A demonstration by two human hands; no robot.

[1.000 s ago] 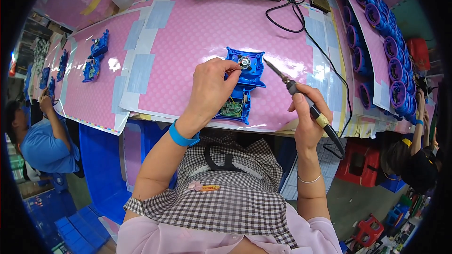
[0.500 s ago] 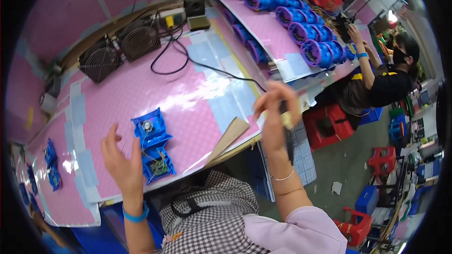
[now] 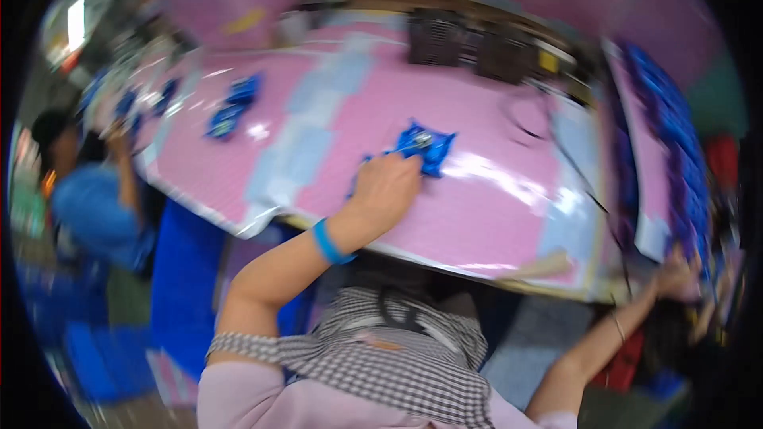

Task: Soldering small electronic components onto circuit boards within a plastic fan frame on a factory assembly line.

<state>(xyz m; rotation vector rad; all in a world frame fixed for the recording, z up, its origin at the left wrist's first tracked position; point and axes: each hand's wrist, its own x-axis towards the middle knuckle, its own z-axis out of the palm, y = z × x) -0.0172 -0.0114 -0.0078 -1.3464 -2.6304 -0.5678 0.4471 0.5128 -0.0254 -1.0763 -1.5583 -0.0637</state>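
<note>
Left hand bent over the blue housing's near side, mid-table; hold hidden, right hand's grip blurred, can't tell either. Around: pink-topped table, blue stack at right, 2 dark boxy units behind, black cable right. Glossy cover, pale strips, angular housing. Bare surface right of housing, down to front edge.

The table has a glossy pink cover crossed by pale blue tape. A blue casing, partly hidden, lies around the middle; another blue unit lies well apart to its left. Two dark fans stand along the back. A black cable runs down the right side. Beyond, a board bears blurred blue parts.
</note>
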